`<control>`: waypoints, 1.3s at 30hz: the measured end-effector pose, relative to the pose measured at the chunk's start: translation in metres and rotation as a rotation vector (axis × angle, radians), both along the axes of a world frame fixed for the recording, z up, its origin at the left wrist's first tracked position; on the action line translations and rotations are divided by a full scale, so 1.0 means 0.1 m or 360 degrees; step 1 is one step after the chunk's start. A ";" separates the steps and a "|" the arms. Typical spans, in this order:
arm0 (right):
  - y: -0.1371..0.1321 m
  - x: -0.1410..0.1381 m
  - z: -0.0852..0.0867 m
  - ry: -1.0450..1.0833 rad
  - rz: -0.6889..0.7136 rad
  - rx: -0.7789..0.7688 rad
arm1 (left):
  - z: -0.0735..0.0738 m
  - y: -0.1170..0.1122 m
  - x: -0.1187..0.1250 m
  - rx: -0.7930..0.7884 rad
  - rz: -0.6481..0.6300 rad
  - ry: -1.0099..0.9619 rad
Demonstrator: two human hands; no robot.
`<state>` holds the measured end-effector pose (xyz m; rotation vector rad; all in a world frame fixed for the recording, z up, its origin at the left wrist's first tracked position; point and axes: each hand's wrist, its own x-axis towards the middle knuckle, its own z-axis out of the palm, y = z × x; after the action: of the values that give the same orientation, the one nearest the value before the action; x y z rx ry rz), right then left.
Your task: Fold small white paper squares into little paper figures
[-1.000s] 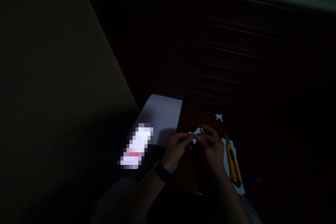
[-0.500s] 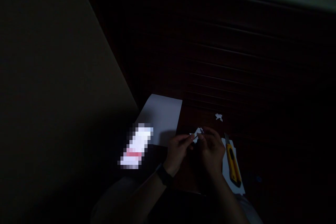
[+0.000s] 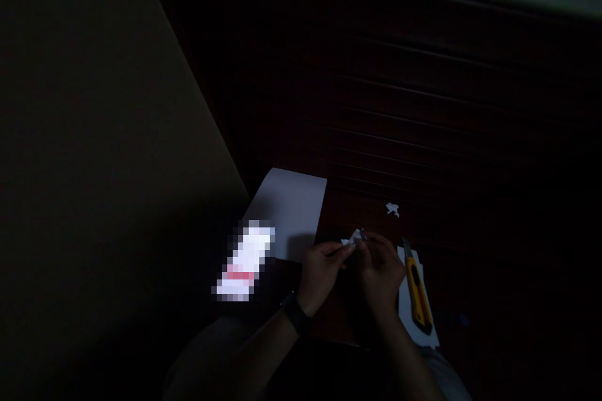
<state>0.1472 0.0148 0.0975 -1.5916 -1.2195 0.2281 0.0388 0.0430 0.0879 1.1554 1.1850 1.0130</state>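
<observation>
A small folded piece of white paper (image 3: 352, 238) is pinched between both hands above the dark table. My left hand (image 3: 322, 269), with a dark watch on its wrist, grips the paper's lower left side between thumb and finger. My right hand (image 3: 382, 269) closes on its right side, and the fingers partly hide the paper. Just beyond my hands lies a small folded white paper shape (image 3: 392, 209) with pointed corners. To the right of my right hand a yellow utility knife (image 3: 418, 294), blade out, rests on white paper sheets (image 3: 405, 316).
At left a large white sheet (image 3: 296, 207) lies on the table, with a bright, pixelated screen (image 3: 245, 263) overlapping its near edge. A pale wall (image 3: 94, 106) rises on the left, and dark slatted wood (image 3: 399, 84) stands behind. The room is dim.
The folded paper between my hands has tilted and shows less of its face. My fingers have shifted slightly around it. The knife, sheets and other folded piece look unmoved.
</observation>
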 end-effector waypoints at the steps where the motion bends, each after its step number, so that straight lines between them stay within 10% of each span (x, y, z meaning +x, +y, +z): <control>1: 0.00 0.00 0.00 0.0000 0.0000 0.0007 | 0.01 0.00 -0.01 -0.0025 0.0009 -0.0039; 14: 0.04 -0.01 0.00 0.0248 0.0036 0.0066 | -0.06 0.04 -0.10 -0.0533 0.0026 -0.0625; 19: 0.10 0.02 -0.11 0.0810 0.0014 -0.0039 | -0.02 0.05 -0.10 -0.0538 0.0115 -0.0646; 25: 0.11 0.05 -0.23 0.1640 0.0512 -0.0426 | -0.01 0.02 -0.09 -0.0538 0.0100 -0.0677; 39: 0.11 0.06 -0.20 0.1749 0.0441 -0.0422 | -0.06 -0.03 -0.04 -0.0487 0.0094 -0.0616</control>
<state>0.1528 0.0259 0.0777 -1.1701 -0.5212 1.2907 0.0348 0.0400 0.0814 0.6522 1.0217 1.0042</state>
